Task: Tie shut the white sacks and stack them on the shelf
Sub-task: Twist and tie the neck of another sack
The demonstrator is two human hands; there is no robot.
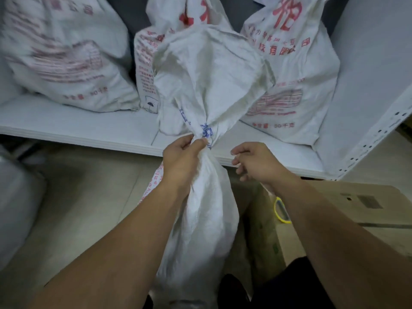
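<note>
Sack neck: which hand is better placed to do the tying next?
Probably the right hand: it sits free just beside the neck, fingers loosely curled, holding nothing visible, while the left hand grips the sack at its gathered neck, holding it closed.

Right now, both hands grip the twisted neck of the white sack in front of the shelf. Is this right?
Not quite. In the head view only the left hand grips the twisted neck of the white sack in front of the shelf; the right hand is beside it, apart, with nothing visible in its fingers.
</note>
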